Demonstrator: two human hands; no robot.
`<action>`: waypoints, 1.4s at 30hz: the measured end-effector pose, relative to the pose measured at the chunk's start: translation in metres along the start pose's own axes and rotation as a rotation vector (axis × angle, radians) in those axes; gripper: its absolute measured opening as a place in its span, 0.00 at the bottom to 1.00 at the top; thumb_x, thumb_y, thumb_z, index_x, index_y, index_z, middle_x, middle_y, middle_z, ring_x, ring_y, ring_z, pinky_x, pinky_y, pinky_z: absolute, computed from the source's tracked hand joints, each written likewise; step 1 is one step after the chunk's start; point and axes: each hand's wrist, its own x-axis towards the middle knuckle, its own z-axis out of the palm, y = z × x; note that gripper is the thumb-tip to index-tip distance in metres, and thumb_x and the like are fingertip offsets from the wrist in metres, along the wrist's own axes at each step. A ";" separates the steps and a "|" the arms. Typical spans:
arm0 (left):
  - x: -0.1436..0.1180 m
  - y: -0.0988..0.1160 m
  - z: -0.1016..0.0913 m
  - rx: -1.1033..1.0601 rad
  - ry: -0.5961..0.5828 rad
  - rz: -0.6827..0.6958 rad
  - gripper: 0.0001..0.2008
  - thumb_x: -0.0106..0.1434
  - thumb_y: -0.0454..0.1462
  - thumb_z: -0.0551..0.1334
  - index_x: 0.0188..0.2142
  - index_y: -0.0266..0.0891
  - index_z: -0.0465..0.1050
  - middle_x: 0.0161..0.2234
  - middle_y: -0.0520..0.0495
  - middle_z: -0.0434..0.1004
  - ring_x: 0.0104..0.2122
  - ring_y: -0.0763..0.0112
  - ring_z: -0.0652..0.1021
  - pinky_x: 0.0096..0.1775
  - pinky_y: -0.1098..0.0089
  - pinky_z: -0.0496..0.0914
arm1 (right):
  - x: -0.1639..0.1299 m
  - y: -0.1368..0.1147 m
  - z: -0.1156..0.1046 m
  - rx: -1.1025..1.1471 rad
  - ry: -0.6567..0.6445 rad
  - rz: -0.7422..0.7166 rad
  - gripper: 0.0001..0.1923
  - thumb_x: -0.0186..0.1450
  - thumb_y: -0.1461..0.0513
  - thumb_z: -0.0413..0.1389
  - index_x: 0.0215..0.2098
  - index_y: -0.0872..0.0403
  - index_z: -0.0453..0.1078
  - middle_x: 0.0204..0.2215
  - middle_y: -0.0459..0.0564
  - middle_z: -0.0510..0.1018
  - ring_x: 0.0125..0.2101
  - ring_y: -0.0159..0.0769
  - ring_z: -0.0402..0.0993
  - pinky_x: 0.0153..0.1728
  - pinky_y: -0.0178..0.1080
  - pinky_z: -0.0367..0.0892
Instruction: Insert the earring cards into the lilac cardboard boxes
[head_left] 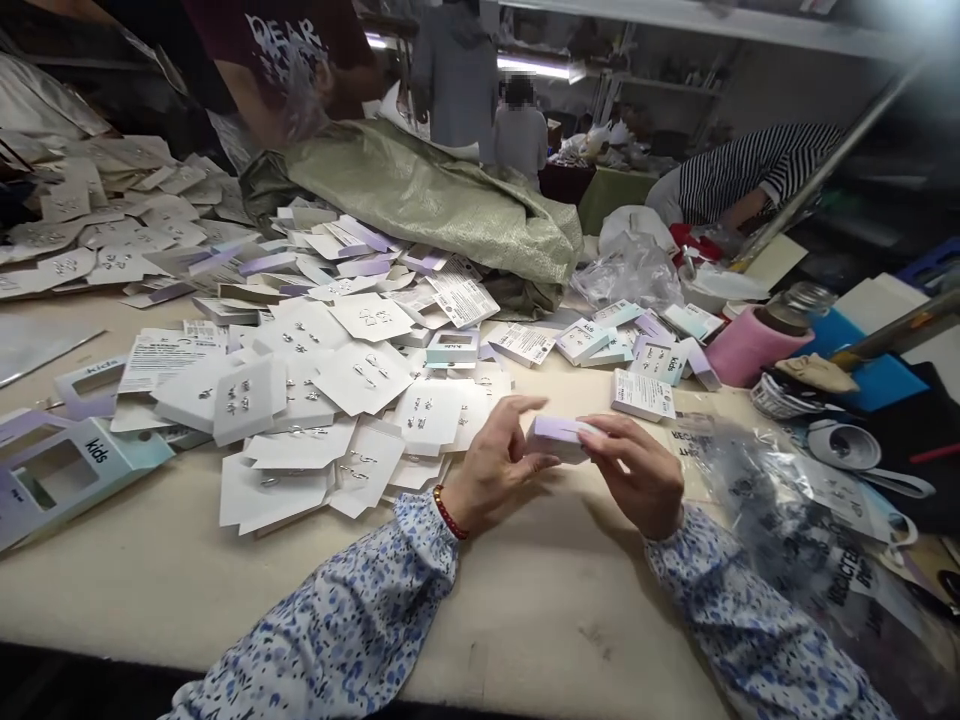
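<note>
A small lilac-and-white cardboard box [561, 432] is held above the table between my two hands. My right hand [637, 470] pinches its right end between thumb and fingers. Around its left end curl the thumb and fingers of my left hand [495, 465]. The face of the box turned towards me is in shadow, so its contents cannot be made out. Left of my hands lies a loose pile of white cards [364, 375] carrying small metal earrings. Flat windowed "kids" boxes [97, 465] lie at the far left.
Several filled boxes [645, 395] lie beyond my right hand. A green woven sack [442, 200] rests behind the card pile. Clear plastic bags [810, 540], a pink roll [750, 343] and a tape roll [844, 445] crowd the right side. Other people are in the background.
</note>
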 end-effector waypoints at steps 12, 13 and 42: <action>-0.011 0.000 0.010 0.365 -0.062 0.203 0.29 0.68 0.25 0.53 0.67 0.39 0.55 0.63 0.34 0.66 0.61 0.57 0.72 0.52 0.57 0.78 | 0.003 -0.003 -0.018 0.689 -0.097 1.305 0.37 0.59 0.53 0.68 0.61 0.53 0.60 0.28 0.46 0.78 0.17 0.27 0.68 0.13 0.29 0.65; -0.010 -0.001 0.012 0.381 -0.037 0.165 0.30 0.67 0.24 0.52 0.67 0.38 0.54 0.63 0.33 0.65 0.60 0.57 0.72 0.50 0.58 0.79 | 0.011 0.003 -0.024 0.669 0.005 1.296 0.36 0.58 0.56 0.70 0.60 0.52 0.61 0.31 0.47 0.79 0.18 0.28 0.70 0.14 0.29 0.67; -0.006 0.009 0.011 -0.581 0.067 -0.534 0.29 0.69 0.59 0.50 0.42 0.37 0.72 0.25 0.49 0.72 0.21 0.72 0.72 0.23 0.71 0.68 | 0.013 0.017 -0.003 -0.410 0.012 0.011 0.05 0.66 0.67 0.58 0.39 0.52 0.73 0.32 0.51 0.84 0.30 0.39 0.82 0.30 0.39 0.76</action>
